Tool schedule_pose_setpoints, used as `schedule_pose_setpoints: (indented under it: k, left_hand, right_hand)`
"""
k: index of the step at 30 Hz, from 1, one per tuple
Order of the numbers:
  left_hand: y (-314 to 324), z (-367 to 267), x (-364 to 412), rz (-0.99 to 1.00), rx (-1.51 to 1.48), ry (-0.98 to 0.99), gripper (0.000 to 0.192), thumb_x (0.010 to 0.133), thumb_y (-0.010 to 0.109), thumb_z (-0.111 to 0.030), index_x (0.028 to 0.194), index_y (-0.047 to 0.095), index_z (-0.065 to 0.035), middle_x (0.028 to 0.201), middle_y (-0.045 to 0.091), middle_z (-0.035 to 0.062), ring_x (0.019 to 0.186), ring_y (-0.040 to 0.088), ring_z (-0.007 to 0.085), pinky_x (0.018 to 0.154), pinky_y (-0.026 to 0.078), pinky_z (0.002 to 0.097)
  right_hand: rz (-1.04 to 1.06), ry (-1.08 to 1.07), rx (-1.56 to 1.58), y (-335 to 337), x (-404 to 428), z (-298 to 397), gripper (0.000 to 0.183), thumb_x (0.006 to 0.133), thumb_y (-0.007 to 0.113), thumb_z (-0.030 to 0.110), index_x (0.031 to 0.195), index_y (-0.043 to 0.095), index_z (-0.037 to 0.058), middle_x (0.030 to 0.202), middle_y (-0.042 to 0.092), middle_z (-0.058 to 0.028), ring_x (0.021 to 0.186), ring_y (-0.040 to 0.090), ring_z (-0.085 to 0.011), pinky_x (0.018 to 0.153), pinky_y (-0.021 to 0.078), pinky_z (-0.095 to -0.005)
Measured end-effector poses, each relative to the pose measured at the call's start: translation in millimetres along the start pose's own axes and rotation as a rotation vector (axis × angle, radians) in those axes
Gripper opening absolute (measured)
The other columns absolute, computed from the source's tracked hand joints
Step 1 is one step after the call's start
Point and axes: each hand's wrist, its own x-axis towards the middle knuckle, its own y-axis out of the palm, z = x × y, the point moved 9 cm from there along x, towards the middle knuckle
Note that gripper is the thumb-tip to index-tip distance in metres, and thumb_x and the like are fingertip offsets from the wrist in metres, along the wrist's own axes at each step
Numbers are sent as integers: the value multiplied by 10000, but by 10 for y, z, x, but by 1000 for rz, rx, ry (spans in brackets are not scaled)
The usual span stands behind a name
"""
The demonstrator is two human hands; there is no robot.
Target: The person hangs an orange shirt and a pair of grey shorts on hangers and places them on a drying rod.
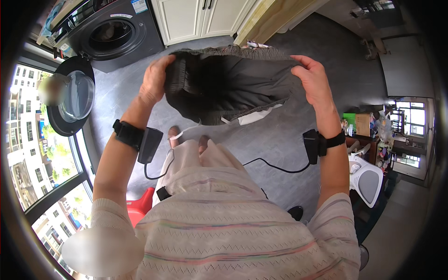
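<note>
A dark garment with a gathered elastic waistband [231, 87] is stretched open between my two hands, held up in front of me above the floor. My left hand [155, 77] grips its left end by the band. At the right end, my right hand [311, 77] pinches the edge between thumb and fingers. A white label [259, 115] shows on the lower edge, and a pale drawstring or strip [185, 131] hangs below it. Each of my wrists wears a black strapped device with a cable.
A dark front-loading washing machine [147, 49] stands at the upper left, its round door [77, 96] swung wide beside the window. White cabinets [185, 21] are at the top. A red plastic stool [140, 206] is at lower left, a white-backed chair [365, 178] at right.
</note>
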Motion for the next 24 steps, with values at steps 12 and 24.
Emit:
schedule_pose_setpoints:
  k: [12, 24]
  left_hand:
    - [-503, -297, 102, 41, 204, -287, 141, 588, 615, -49, 662, 499, -16, 571, 462, 47, 564, 433, 116, 542, 404, 282]
    - [-1076, -1144, 506, 83, 833, 117, 171, 592, 577, -17, 761, 553, -22, 652, 556, 136, 645, 583, 266, 600, 444, 345]
  right_hand:
    - [147, -171, -455, -232, 253, 328, 296, 708, 523, 23, 982, 634, 22, 689, 568, -25, 612, 529, -106, 550, 453, -256]
    - [162, 80, -513, -292, 363, -257, 230, 753, 471, 51, 923, 618, 1, 703, 597, -30, 543, 551, -83, 466, 456, -219]
